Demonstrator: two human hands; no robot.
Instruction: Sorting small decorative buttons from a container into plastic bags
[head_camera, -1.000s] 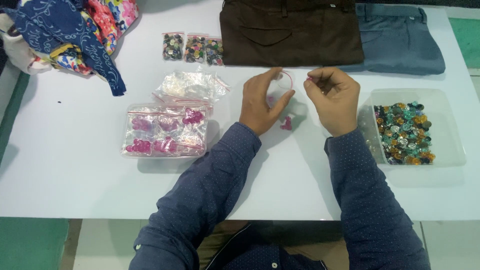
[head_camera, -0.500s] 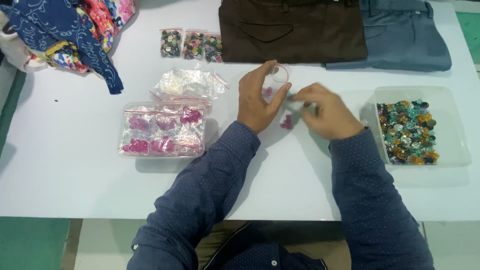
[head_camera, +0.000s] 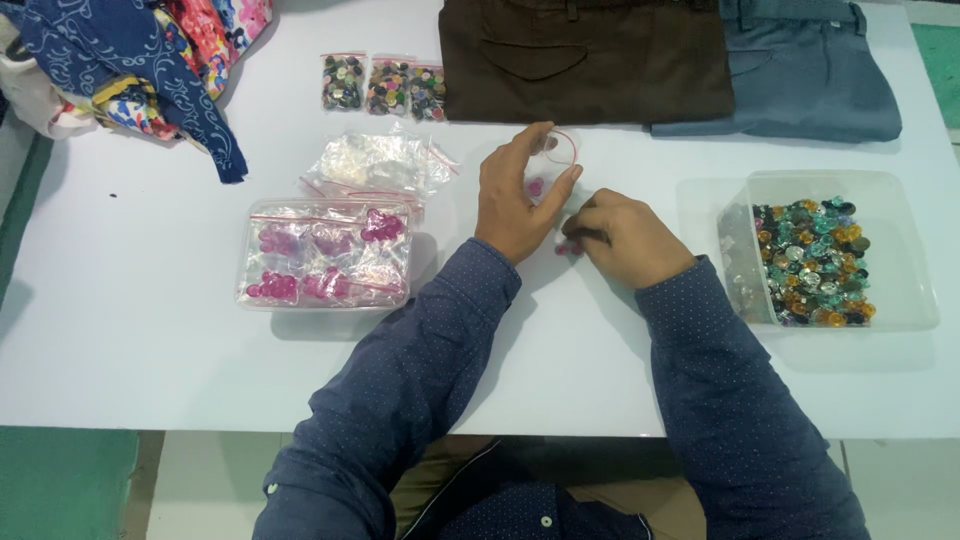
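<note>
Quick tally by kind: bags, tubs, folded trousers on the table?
Small bags of dark mixed buttons: 3
Small open clear bag in the left hand: 1
Clear tubs: 2, one with bagged pink buttons, one with mixed coloured buttons
Folded trousers: 2, brown and blue-grey
Total: 8
The crumpled clear bags can't be counted.

brown trousers (head_camera: 585, 60) | blue trousers (head_camera: 810, 70) | tub of mixed buttons (head_camera: 905, 250) | patterned cloth pile (head_camera: 130, 60)
</note>
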